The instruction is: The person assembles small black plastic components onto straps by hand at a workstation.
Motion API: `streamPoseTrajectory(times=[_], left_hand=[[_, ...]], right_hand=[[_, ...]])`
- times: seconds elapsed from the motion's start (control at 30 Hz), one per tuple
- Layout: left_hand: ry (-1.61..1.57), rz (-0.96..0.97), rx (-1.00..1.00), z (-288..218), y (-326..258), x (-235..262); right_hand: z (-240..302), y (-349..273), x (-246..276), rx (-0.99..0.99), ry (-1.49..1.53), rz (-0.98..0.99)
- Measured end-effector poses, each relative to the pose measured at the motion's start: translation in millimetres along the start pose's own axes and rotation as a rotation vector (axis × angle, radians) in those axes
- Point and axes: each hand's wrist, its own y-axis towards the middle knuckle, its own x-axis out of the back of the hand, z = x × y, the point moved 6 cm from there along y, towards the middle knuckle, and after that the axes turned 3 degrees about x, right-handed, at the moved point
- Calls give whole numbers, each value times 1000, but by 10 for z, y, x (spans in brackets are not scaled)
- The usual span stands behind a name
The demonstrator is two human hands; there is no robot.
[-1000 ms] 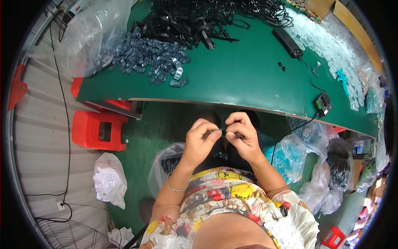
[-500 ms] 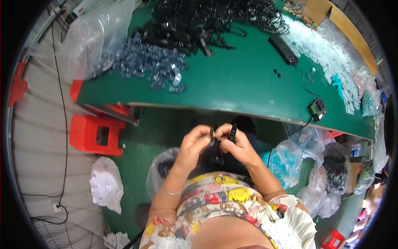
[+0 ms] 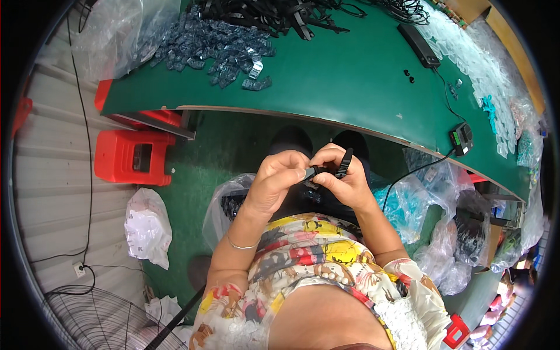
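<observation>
In front of my lap, above the dark trousers, my two hands meet fingertip to fingertip. My right hand (image 3: 344, 172) is closed around a black ribbed strap (image 3: 345, 164), one end of which stands up beyond the fingers. Thumb and forefinger of my left hand (image 3: 279, 178) pinch a small grey piece (image 3: 307, 173) against the strap's dark inner end. Fingers hide where the two parts meet, so I cannot tell whether they are joined.
The green table (image 3: 332, 87) bears black straps (image 3: 297, 14), dark blue translucent pieces (image 3: 216, 44), clear pieces (image 3: 487, 76), a black power adapter (image 3: 419, 45) and a small black device (image 3: 461, 139). A red stool (image 3: 119, 157) stands left; plastic bags (image 3: 402, 204) lie right.
My hands have come closer together, and the left fingers now press the small grey piece toward the strap. The view has shifted, so the table sits higher in the picture.
</observation>
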Motion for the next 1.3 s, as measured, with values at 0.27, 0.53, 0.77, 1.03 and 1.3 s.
streamPoseTrajectory(times=[0.27, 0.53, 0.77, 1.03, 1.3], left_hand=[[148, -82, 74, -19, -9, 12], [375, -86, 88, 18, -41, 51], [871, -140, -231, -226, -42, -100], [1016, -40, -372, -179, -45, -176], [-58, 107, 39, 111, -89, -136]], right_hand=[[17, 34, -10, 68, -108, 72], [155, 47, 88, 164, -350, -90], [-17, 1, 23, -204, -199, 68], [-38, -23, -53, -290, 194, -1], [-65, -138, -146, -308, 659, -46]])
